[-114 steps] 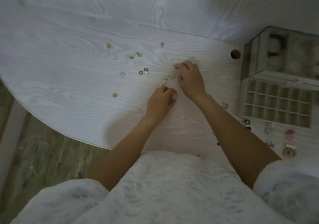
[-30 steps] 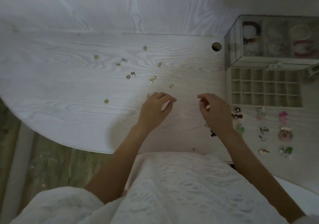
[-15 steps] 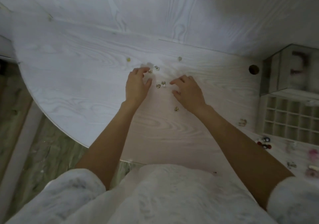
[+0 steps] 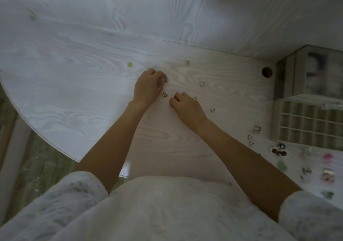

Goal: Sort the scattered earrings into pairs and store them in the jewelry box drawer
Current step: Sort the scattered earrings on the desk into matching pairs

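Several small gold earrings lie scattered on the white wood-grain table (image 4: 83, 85). My left hand (image 4: 148, 85) is at the far middle, its curled fingertips pinching a small earring (image 4: 166, 80). My right hand (image 4: 186, 106) rests just to the right and nearer, its fingers curled under on a small earring that is mostly hidden. A heart-shaped earring (image 4: 164, 94) lies between the two hands. Loose ones lie at the far left (image 4: 129, 65), the far middle (image 4: 188, 62) and right of my right hand (image 4: 202, 83). The jewelry box (image 4: 289, 77) stands at the right with its gridded drawer (image 4: 306, 124) pulled out.
More earrings, some coloured, lie in rows in front of the drawer (image 4: 278, 150). A round cable hole (image 4: 266, 72) sits left of the box. The table's curved edge runs down the left, with floor beyond. A white wall panel rises behind the table.
My left hand stays at the far earrings, fingers closing. My right hand has pulled back toward me and curled its fingers; one of the two earrings that lay between the hands is out of sight.
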Demonstrator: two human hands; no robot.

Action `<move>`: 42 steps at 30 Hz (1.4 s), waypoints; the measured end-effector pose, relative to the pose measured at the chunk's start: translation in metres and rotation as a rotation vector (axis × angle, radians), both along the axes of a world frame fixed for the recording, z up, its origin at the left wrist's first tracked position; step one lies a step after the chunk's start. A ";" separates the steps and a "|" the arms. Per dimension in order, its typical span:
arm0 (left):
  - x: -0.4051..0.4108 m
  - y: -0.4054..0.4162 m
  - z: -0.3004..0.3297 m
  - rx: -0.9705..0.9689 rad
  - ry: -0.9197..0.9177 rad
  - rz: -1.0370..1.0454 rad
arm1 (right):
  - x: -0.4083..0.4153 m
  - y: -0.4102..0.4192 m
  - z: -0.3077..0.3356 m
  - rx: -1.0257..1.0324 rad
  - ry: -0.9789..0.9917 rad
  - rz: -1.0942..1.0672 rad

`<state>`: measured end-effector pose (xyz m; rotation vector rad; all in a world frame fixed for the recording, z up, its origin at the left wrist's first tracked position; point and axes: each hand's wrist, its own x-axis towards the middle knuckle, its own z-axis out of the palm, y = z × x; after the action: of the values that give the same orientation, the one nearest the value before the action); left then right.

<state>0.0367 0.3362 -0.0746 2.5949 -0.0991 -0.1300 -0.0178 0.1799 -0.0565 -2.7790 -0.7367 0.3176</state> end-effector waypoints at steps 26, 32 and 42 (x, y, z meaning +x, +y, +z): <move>-0.060 -0.082 0.004 -0.135 0.038 -0.018 | -0.054 -0.090 -0.008 0.153 0.062 -0.541; -0.052 -0.079 0.011 -0.029 0.065 -0.083 | -0.062 -0.096 -0.004 0.169 0.046 -0.549; -0.086 -0.102 0.027 -0.092 -0.046 -0.112 | -0.068 -0.163 0.010 0.204 -0.046 -0.817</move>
<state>-0.0491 0.2341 -0.0480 2.5006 -0.2612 -0.1034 -0.0861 0.0172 -0.0470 -2.6202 0.3656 0.0109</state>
